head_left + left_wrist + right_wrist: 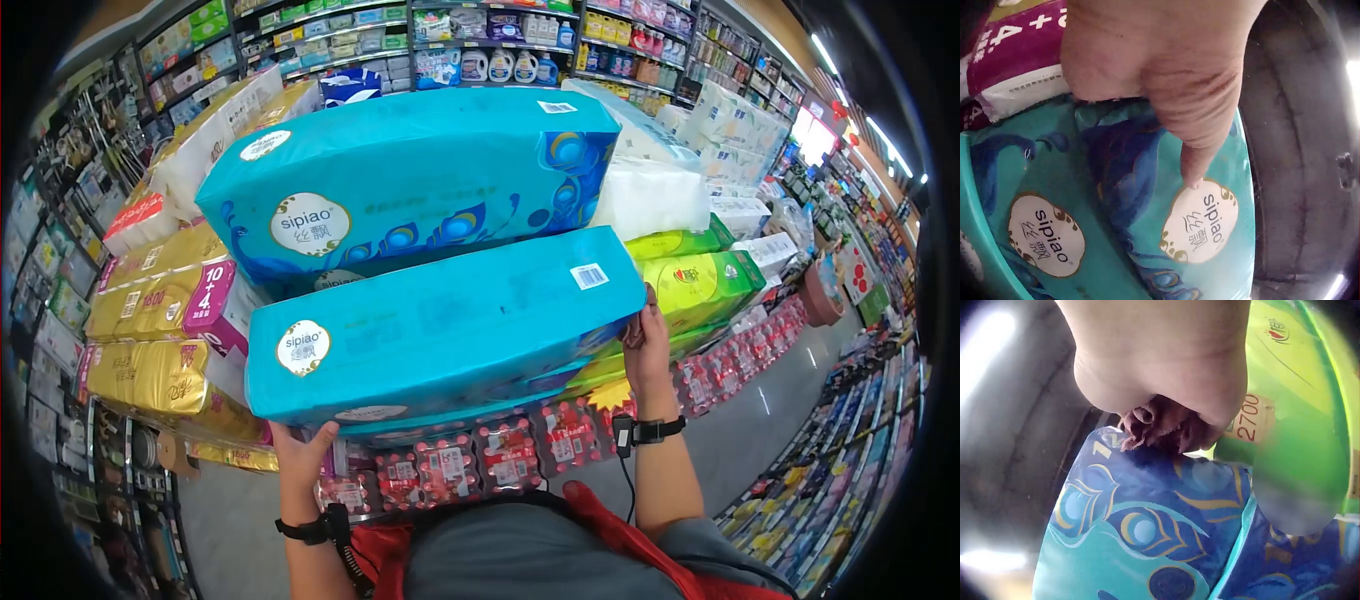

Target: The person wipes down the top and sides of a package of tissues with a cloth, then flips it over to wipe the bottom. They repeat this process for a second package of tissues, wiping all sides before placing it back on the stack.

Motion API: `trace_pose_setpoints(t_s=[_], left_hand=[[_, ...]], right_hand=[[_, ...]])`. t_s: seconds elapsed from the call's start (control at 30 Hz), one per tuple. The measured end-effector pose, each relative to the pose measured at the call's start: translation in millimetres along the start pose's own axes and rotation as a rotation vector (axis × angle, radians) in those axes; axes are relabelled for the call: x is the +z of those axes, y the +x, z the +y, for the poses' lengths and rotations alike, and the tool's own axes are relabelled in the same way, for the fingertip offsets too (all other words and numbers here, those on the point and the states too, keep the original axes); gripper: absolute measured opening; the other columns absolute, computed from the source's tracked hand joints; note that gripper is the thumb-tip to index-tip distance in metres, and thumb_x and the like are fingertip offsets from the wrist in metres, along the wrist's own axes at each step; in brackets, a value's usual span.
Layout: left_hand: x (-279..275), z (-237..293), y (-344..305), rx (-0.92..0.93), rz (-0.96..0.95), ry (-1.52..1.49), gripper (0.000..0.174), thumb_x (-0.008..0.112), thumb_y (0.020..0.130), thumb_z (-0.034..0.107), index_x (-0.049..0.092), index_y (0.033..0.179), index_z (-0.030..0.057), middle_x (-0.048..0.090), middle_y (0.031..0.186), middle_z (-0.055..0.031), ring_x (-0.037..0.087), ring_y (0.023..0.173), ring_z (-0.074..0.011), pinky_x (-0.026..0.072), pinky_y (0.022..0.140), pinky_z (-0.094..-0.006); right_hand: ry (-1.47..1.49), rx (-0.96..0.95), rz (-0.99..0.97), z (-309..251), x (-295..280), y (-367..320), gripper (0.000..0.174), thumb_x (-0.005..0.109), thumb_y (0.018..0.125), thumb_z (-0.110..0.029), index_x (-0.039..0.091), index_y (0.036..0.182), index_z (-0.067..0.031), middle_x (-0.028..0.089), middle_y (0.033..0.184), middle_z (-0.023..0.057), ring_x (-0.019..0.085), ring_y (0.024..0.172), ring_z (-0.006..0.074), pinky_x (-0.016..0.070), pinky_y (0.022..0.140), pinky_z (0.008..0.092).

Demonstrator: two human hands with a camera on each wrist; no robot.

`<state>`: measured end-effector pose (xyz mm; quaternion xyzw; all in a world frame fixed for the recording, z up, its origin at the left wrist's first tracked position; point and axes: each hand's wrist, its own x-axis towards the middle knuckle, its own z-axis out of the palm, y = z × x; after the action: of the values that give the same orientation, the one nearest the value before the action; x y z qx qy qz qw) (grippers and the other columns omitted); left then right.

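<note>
A long blue "sipiao" tissue pack (450, 320) lies across in front of me, tilted up to the right. At its left lower corner my left hand (303, 450) grips it, thumb along the label side; the other fingers are hidden behind the pack. My right hand (648, 345) is at the pack's right end, fingers curled round a crumpled brown cloth (1160, 425) that lies against the wrapper. A second blue pack (420, 190) of the same kind stands just behind, and both peacock-patterned packs show in the left wrist view.
Gold tissue packs (150, 380) are stacked at the left, green packs (690, 285) and white packs (655, 195) at the right. Shrink-wrapped red bottle packs (510, 455) line the display's front edge. Stocked shelves (500, 60) stand beyond, with grey floor (770, 400) to the right.
</note>
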<state>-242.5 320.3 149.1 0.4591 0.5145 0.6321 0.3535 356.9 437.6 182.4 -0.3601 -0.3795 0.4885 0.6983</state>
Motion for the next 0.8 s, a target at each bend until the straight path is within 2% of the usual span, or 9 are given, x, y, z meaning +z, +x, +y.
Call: trace_pose_setpoints(t_s=[0.17,0.23,0.33,0.4,0.47,0.5,0.6,0.7,0.8], left_hand=[[3,5,4,-0.034,0.061,-0.043,0.113,0.109,0.086,0.017,0.040,0.174,0.0036,0.057,0.167,-0.0157,0.057,0.152,-0.0295,0.0471,0.128,-0.0459],[8,9,2,0.015,0.078,-0.061,0.112,0.109,0.085,0.014,0.040,0.174,0.0035,0.059,0.165,-0.0152,0.059,0.150,-0.0292,0.0480,0.127,-0.0454],[14,21,-2,0.052,0.126,-0.038,0.111,0.108,0.086,0.011,0.041,0.174,0.0034,0.060,0.164,-0.0145,0.060,0.148,-0.0294,0.0487,0.126,-0.0452],[15,32,-5,0.069,0.151,-0.005,0.109,0.107,0.087,0.011,0.042,0.174,0.0031,0.060,0.164,-0.0145,0.061,0.148,-0.0293,0.0492,0.126,-0.0450],[12,50,-7,0.086,0.154,0.030,0.106,0.105,0.088,0.011,0.043,0.174,0.0025,0.061,0.164,-0.0148,0.061,0.148,-0.0290,0.0500,0.126,-0.0446],[12,59,-7,0.106,0.159,0.051,0.104,0.105,0.089,0.012,0.045,0.173,0.0019,0.061,0.164,-0.0152,0.061,0.148,-0.0288,0.0506,0.125,-0.0445],[17,102,-2,0.122,0.169,0.116,0.097,0.103,0.092,0.015,0.049,0.171,0.0000,0.062,0.163,-0.0161,0.063,0.147,-0.0284,0.0517,0.124,-0.0442],[32,150,12,0.068,0.165,0.211,0.092,0.101,0.095,0.022,0.052,0.169,-0.0023,0.065,0.161,-0.0176,0.066,0.144,-0.0293,0.0526,0.123,-0.0446],[40,172,33,0.064,0.135,0.439,0.092,0.098,0.098,0.033,0.052,0.168,-0.0049,0.068,0.157,-0.0217,0.069,0.141,-0.0321,0.0542,0.122,-0.0460]], right_hand=[[0.013,-0.070,-0.095,-1,23,-4,0.064,0.069,0.121,-0.038,0.049,0.172,-0.0053,0.067,0.148,0.0008,0.064,0.122,0.0107,0.0505,0.104,0.0285],[-0.035,-0.065,-0.097,-8,33,-12,0.089,0.086,0.109,-0.046,0.043,0.176,-0.0032,0.068,0.141,-0.0006,0.062,0.113,0.0079,0.0525,0.092,0.0263],[-0.276,-0.284,-0.288,-13,27,-15,0.100,0.086,0.109,-0.040,0.032,0.183,-0.0011,0.057,0.169,0.0077,0.057,0.150,0.0164,0.0517,0.119,0.0365],[-0.290,-0.134,-0.250,-25,25,-29,0.117,0.097,0.097,-0.023,0.023,0.185,-0.0003,0.048,0.177,0.0120,0.050,0.161,0.0215,0.0452,0.130,0.0393],[-0.223,-0.230,-0.272,-28,43,-38,0.125,0.099,0.093,-0.014,0.018,0.187,-0.0003,0.044,0.181,0.0127,0.047,0.164,0.0237,0.0418,0.133,0.0406],[-0.273,-0.255,-0.271,-26,39,-37,0.124,0.100,0.090,-0.006,0.020,0.185,0.0003,0.039,0.184,0.0153,0.046,0.164,0.0244,0.0423,0.133,0.0410],[-0.442,-0.243,-0.226,-52,51,-47,0.108,0.097,0.093,-0.005,0.029,0.177,0.0007,0.045,0.177,0.0169,0.049,0.159,0.0237,0.0446,0.130,0.0408],[-0.481,-0.161,-0.152,-78,67,-37,0.085,0.098,0.095,-0.010,0.043,0.159,-0.0007,0.064,0.146,0.0133,0.064,0.136,0.0205,0.0549,0.116,0.0383],[-0.574,-0.109,-0.173,-89,72,-5,0.074,0.097,0.097,-0.009,0.047,0.152,-0.0002,0.068,0.126,0.0085,0.068,0.118,0.0156,0.0584,0.104,0.0354]])
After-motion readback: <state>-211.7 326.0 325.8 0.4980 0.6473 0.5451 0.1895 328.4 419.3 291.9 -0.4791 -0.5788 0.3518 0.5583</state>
